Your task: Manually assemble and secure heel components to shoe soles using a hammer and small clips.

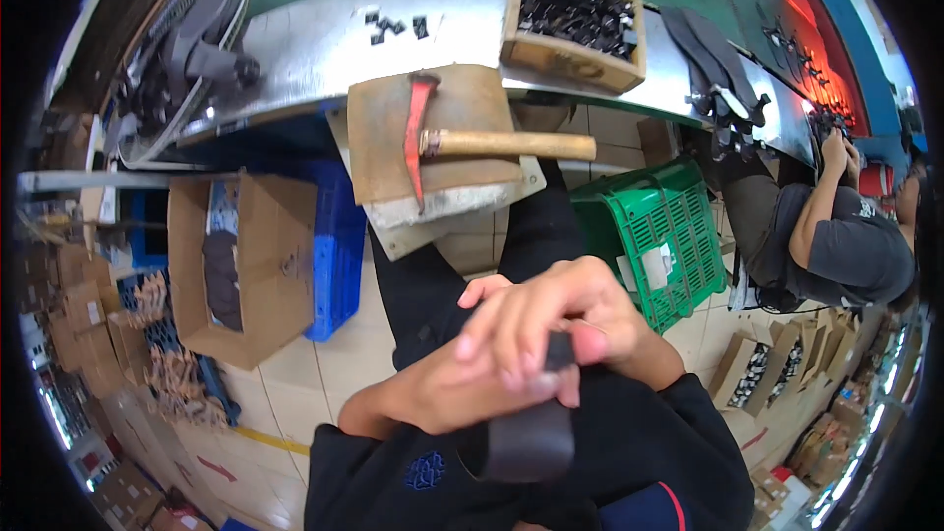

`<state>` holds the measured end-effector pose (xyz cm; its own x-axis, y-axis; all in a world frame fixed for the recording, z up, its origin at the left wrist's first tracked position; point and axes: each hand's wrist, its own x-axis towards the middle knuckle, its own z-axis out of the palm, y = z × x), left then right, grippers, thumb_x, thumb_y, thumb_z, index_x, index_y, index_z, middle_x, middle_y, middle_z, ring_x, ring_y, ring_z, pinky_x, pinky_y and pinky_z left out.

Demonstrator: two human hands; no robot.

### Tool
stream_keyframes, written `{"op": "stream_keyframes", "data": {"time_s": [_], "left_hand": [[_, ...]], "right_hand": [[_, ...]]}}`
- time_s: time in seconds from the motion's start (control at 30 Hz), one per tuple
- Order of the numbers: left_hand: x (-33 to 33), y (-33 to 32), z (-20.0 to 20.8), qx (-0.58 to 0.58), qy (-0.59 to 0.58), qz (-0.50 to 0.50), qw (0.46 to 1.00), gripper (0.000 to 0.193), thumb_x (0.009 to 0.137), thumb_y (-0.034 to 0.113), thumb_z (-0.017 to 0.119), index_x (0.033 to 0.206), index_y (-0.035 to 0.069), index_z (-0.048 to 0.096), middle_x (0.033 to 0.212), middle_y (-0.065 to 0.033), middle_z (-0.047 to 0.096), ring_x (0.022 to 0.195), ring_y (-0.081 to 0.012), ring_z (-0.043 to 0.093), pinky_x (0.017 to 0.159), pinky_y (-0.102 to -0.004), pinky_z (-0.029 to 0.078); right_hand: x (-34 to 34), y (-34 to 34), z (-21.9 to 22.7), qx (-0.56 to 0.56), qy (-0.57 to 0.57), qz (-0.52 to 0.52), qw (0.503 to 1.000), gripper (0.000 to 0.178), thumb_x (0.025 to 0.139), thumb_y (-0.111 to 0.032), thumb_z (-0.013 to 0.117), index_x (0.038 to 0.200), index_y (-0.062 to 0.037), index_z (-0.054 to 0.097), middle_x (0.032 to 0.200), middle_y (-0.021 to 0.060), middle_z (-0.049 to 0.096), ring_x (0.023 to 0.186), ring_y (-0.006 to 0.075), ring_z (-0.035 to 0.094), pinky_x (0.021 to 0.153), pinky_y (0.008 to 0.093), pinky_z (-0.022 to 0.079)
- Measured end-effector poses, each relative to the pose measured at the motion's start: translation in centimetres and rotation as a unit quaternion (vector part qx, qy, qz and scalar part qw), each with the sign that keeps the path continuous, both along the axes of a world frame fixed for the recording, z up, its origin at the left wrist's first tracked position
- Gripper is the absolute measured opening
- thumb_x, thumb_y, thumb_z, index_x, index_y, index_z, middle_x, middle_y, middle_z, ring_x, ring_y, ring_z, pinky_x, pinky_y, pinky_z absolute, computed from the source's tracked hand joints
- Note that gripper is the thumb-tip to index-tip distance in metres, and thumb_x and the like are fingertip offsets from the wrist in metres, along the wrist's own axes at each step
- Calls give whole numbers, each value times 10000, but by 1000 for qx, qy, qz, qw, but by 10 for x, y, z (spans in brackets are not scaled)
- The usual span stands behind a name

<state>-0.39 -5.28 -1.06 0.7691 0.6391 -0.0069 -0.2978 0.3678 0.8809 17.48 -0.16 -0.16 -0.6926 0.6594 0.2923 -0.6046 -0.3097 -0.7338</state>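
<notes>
My right hand [560, 320] curls over the top end of a dark, smooth, curved piece [531, 442], its fingers slightly blurred. Below it my left hand [482, 374] wraps around the same piece, partly covered by the right. The piece hangs in front of my chest; its kind is unclear and its middle is hidden by my fingers. Beyond my hands, a hammer [462, 144] with a red head and wooden handle lies on a tan pad [379, 138] over a pale block. Several small black pieces [393, 27] lie on the metal bench top [295, 39].
A wooden box [575, 64] of small black parts stands on the bench, with flat dark pieces [713, 59] to its right. Below are a green crate [678, 226], a cardboard box [270, 275] and a blue crate [337, 256]. A fan [197, 59] stands left; a person [836, 226] works at right.
</notes>
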Motion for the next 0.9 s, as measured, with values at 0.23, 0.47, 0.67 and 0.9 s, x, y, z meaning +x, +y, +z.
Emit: {"op": "stream_keyframes", "data": {"time_s": [0.23,0.47,0.67,0.9], "left_hand": [[-95,92,21,151,198,537,806,373,1013,319,459,1014,-5,643,1014,-111,629,942,-194,584,853,-339,468],[-314,208,74,265,458,805,268,600,1024,441,533,1290,-97,548,1300,-247,592,1168,-353,592,1028,-431,439],[-335,215,13,314,524,779,140,684,965,412,641,1404,-75,444,1428,-276,488,1298,-392,502,1114,-460,375],[-23,195,28,299,246,515,765,559,988,264,533,1459,-14,419,1471,-182,475,1369,-291,450,1135,-425,347]], "right_hand": [[59,51,-28,105,-327,-309,887,498,1020,-282,588,1405,19,494,1341,134,600,1185,217,616,1020,345,477],[298,143,-48,197,-699,-671,148,608,904,-403,687,1296,34,532,1110,217,630,1050,397,575,918,480,458],[370,195,-63,178,-622,-636,421,388,879,-345,725,853,31,634,816,155,596,735,305,571,683,392,460],[203,184,50,346,-410,-745,397,244,939,-262,693,951,-29,622,856,133,577,738,290,584,640,388,471]]}}
